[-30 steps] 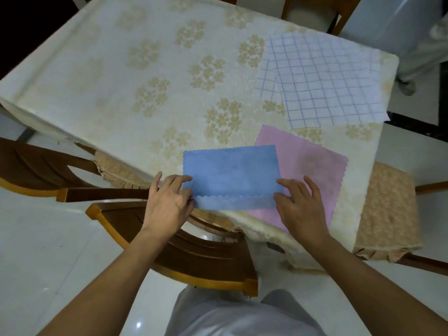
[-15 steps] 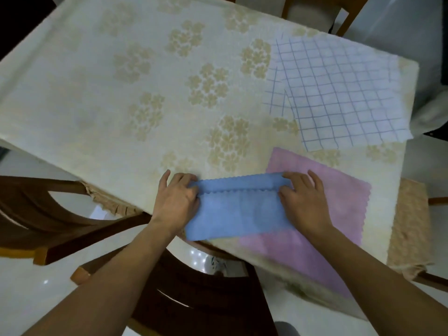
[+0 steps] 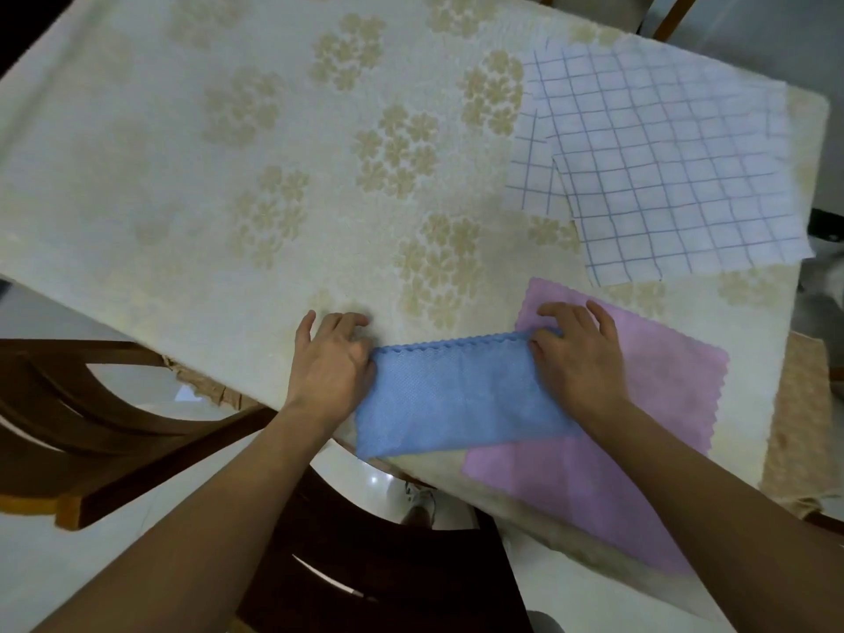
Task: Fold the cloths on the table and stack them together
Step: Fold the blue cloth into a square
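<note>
- Head view: blue cloth (image 3: 456,399) lay folded at the near edge of the table (image 3: 182,212), scalloped edge along its far side, near part hanging over the table edge
- Left hand (image 3: 331,363) pinched the cloth's far left corner, fingers curled around it, knuckles on the flowered tablecloth
- Right hand (image 3: 577,358) pinched the far right corner, thumb and forefinger closed on the scalloped edge, other fingers spread onto the pink cloth (image 3: 639,404)
- Pink cloth lay flat and unfolded beneath the blue cloth's right end, its near corner draped over the table edge
- Checked cloths (image 3: 676,175), white with a blue grid, lay at the far right of the table, one overlapping another, apart from the pink cloth; how many, cannot tell
- Wooden chair (image 3: 114,427) stood at left below the table edge; a darker chair back (image 3: 388,564) sat between the forearms
- Cushioned seat (image 3: 794,427) showed beyond the table's right side
</note>
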Demonstrator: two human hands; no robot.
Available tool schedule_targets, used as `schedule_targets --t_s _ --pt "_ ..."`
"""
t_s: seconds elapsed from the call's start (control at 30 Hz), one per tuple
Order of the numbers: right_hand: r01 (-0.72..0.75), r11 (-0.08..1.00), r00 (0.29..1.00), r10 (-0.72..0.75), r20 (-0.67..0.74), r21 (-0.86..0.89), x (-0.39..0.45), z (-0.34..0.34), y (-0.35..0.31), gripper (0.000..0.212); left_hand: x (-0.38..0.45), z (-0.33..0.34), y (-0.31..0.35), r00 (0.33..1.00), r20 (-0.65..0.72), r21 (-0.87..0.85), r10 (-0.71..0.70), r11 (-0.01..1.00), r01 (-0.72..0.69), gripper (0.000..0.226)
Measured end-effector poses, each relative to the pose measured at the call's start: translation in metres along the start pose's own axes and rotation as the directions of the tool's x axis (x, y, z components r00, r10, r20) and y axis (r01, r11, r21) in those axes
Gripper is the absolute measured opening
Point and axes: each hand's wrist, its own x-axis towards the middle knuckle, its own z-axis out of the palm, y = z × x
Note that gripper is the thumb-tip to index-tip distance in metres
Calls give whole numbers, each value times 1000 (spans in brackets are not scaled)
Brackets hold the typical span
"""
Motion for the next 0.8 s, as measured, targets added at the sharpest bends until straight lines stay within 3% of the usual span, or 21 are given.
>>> schedule_targets --t_s 0.43,0.57,0.7,0.8 --pt "-20 1000 999 19 -31 -23 11 18 1 11 7 3 -3 998 7 55 -58 997 57 15" --pt "-94 988 989 107 -99 122 4 11 -9 14 2 3 8 993 -58 2 -103 995 103 37" --pt "-14 969 998 29 -59 247 -14 12 -42 35 -14 12 48 994 -108 -107 34 993 -46 54" --pt "21 965 992 -52 112 262 -23 17 -66 51 -25 31 73 990 -41 -112 137 984 -141 63"
